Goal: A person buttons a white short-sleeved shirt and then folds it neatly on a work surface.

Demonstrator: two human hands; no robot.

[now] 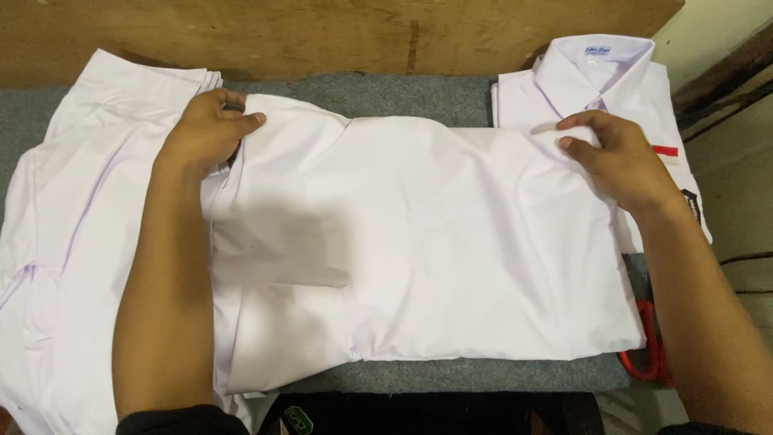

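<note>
A white shirt [427, 242] lies spread flat on a grey padded table [403, 97], partly folded, with a flap turned in along its left side. My left hand [208, 129] pinches the shirt's far left corner between thumb and fingers. At the far right corner my right hand [616, 157] grips the cloth's edge. Both forearms reach in from the near edge.
A pile of loose white garments [72, 217] lies on the left. A folded white collared shirt [600, 80] with a small red tag sits at the back right. A wooden board [338, 32] stands behind the table. Something red [648, 354] shows at the near right edge.
</note>
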